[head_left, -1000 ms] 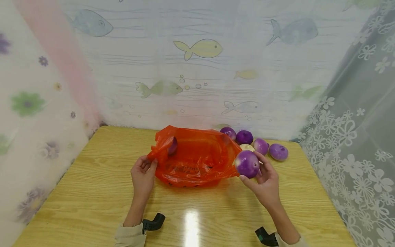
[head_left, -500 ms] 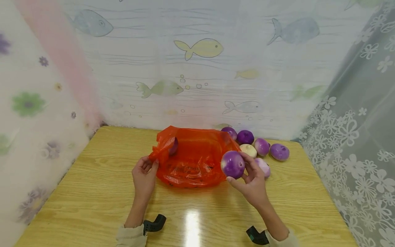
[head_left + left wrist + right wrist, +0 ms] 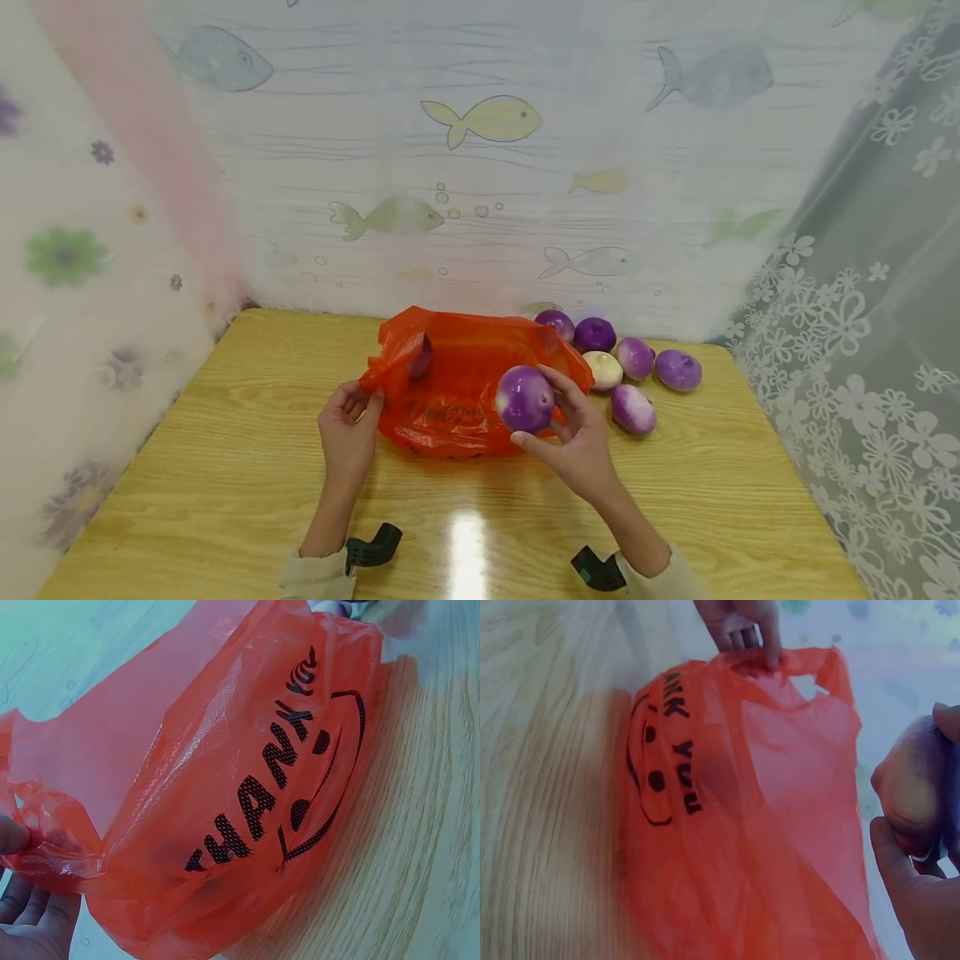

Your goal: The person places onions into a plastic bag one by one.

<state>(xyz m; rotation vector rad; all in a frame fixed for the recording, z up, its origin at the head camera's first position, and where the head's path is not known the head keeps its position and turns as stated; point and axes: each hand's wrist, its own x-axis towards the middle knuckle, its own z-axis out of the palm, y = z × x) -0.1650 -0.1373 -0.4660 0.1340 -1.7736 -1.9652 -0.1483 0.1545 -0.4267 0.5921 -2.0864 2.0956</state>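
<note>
My left hand (image 3: 348,429) pinches the gathered left handle of a red plastic bag (image 3: 457,333). In the left wrist view, black "THANK YOU" print and a smiley face show on the bag's side. The bag lies on its side on the table, with a purple shape (image 3: 422,357) showing at its left end. My right hand (image 3: 573,446) holds a round purple onion (image 3: 525,400) between thumb and fingers. In the head view, that onion overlaps the front right part of the bag. The right wrist view shows the same onion (image 3: 916,787) beside the bag's mouth.
Several onions rest to the right of the bag: a pale one (image 3: 602,371), a white-and-purple one (image 3: 633,410) nearest me, and a purple one (image 3: 678,370) farthest right. A fish-print curtain (image 3: 480,167) hangs behind the wooden table (image 3: 225,467).
My right hand has carried the onion leftward, from the bag's right edge to in front of the bag. The white-and-purple onion behind it has come into view. My left hand has stayed put.
</note>
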